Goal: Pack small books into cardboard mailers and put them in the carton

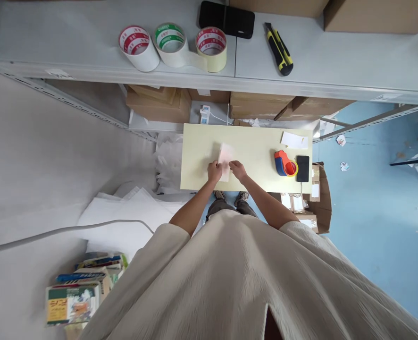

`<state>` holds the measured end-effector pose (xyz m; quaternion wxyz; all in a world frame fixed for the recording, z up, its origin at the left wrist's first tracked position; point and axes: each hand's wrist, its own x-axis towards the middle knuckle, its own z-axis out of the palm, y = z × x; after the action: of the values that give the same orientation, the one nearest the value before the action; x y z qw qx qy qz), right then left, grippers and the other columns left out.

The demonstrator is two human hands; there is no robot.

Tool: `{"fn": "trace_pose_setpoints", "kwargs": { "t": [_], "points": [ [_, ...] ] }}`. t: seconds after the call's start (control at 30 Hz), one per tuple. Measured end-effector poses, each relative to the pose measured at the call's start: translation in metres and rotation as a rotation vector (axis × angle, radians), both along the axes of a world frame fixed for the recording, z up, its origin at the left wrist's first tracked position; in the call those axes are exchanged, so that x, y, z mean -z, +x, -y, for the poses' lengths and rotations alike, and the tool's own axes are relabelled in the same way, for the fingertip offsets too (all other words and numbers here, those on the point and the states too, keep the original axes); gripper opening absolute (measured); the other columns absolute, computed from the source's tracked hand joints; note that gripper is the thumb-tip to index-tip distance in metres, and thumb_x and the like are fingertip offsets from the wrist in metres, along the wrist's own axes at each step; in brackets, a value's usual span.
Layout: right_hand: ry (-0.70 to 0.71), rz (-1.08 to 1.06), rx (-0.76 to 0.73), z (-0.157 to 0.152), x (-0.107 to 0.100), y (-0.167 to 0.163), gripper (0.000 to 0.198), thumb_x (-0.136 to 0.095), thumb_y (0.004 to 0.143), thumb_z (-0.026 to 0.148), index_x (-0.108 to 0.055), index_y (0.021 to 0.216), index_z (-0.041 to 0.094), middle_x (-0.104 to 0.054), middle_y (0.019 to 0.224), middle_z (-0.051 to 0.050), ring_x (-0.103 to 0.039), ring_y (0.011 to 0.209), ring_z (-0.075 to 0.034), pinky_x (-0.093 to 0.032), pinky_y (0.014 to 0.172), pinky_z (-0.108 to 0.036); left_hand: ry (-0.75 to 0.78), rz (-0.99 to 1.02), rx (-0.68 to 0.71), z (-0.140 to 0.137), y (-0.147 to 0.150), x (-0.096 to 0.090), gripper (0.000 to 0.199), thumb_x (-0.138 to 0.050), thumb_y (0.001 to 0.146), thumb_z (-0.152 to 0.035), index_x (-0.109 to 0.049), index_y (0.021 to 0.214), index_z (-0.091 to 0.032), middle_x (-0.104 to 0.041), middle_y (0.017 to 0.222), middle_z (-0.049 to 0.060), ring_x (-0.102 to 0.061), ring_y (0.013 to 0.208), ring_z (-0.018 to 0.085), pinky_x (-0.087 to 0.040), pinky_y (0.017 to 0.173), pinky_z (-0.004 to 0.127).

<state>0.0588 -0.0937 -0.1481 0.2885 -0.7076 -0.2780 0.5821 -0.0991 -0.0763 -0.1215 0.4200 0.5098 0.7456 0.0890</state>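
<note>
A flat, pale pinkish-white packet (225, 153) lies on the cream table, looking like something in thin translucent white wrapping. My left hand (214, 171) is closed on its left edge, thumb on top. At the packet's right side, my right hand (237, 169) has its fingers pinched together on the edge of the wrapping. What exactly is inside cannot be made out. To the right on the same table (202, 177) are an orange and blue tape dispenser (283, 164), a black phone-like device (303, 168) with a cable, and a white paper (294, 140).
Above the table, a grey shelf (88, 47) carries several tape rolls (171, 45), a black phone (226, 19) and a yellow-black utility knife (279, 49). Cardboard boxes (159, 104) stand behind. White sheets (124, 217) and books (74, 302) lie left; an open carton (324, 203) stands right.
</note>
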Motion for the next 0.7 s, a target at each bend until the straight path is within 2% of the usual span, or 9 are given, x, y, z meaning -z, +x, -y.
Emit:
{"fn": "trace_pose_setpoints", "kwargs": {
  "t": [0.1, 0.2, 0.33, 0.5, 0.57, 0.7],
  "points": [
    [-0.021, 0.097, -0.075, 0.004, 0.014, -0.006, 0.031, -0.080, 0.087, 0.044, -0.079, 0.111, 0.025, -0.082, 0.123, -0.010, -0.075, 0.121, -0.030, -0.059, 0.111, -0.046, -0.078, -0.112, -0.068, -0.007, -0.011, 0.009, 0.018, -0.067, 0.108, -0.030, -0.082, 0.114, -0.024, -0.075, 0.137, 0.020, -0.071, 0.136, 0.041, -0.056, 0.113, 0.050],
    [-0.037, 0.148, -0.124, 0.008, 0.023, -0.007, 0.041, -0.079, 0.086, 0.041, -0.081, 0.123, 0.024, -0.082, 0.131, -0.013, -0.076, 0.124, -0.031, -0.060, 0.112, -0.048, -0.132, -0.086, -0.070, -0.012, -0.016, 0.014, 0.022, -0.064, 0.110, -0.030, -0.080, 0.125, -0.024, -0.077, 0.140, 0.018, -0.072, 0.138, 0.037, -0.057, 0.111, 0.048],
    [-0.068, 0.190, -0.139, 0.009, 0.024, -0.003, 0.051, -0.076, 0.087, 0.039, -0.080, 0.135, 0.023, -0.081, 0.140, -0.015, -0.078, 0.124, -0.032, -0.062, 0.111, -0.047, -0.116, -0.032, -0.075, -0.012, -0.025, 0.012, 0.034, -0.062, 0.110, -0.022, -0.069, 0.144, -0.022, -0.079, 0.139, 0.016, -0.076, 0.130, 0.031, -0.057, 0.109, 0.041],
    [-0.099, 0.221, -0.131, 0.008, 0.020, 0.000, 0.058, -0.073, 0.087, 0.040, -0.076, 0.142, 0.023, -0.081, 0.138, -0.015, -0.077, 0.119, -0.032, -0.063, 0.106, -0.046, -0.069, -0.192, -0.089, -0.012, -0.038, 0.004, 0.041, -0.066, 0.107, -0.024, -0.064, 0.148, -0.022, -0.067, 0.160, 0.023, -0.060, 0.155, 0.041, -0.050, 0.119, 0.052],
    [-0.102, 0.232, -0.123, 0.008, 0.019, 0.000, 0.061, -0.073, 0.084, 0.040, -0.074, 0.143, 0.023, -0.081, 0.133, -0.014, -0.077, 0.116, -0.032, -0.063, 0.105, -0.046, -0.117, -0.200, -0.062, -0.015, -0.040, 0.003, 0.040, -0.070, 0.105, -0.024, -0.066, 0.144, -0.022, -0.069, 0.157, 0.023, -0.059, 0.155, 0.043, -0.048, 0.121, 0.057],
    [-0.099, 0.188, -0.100, 0.005, 0.018, -0.004, 0.064, -0.075, 0.081, 0.042, -0.072, 0.142, 0.024, -0.081, 0.123, -0.012, -0.076, 0.110, -0.031, -0.063, 0.100, -0.045, -0.173, -0.196, 0.009, -0.021, -0.039, 0.002, 0.017, -0.068, 0.104, -0.022, -0.074, 0.120, -0.023, -0.069, 0.154, 0.021, -0.062, 0.151, 0.041, -0.049, 0.120, 0.056]
  ]
}}
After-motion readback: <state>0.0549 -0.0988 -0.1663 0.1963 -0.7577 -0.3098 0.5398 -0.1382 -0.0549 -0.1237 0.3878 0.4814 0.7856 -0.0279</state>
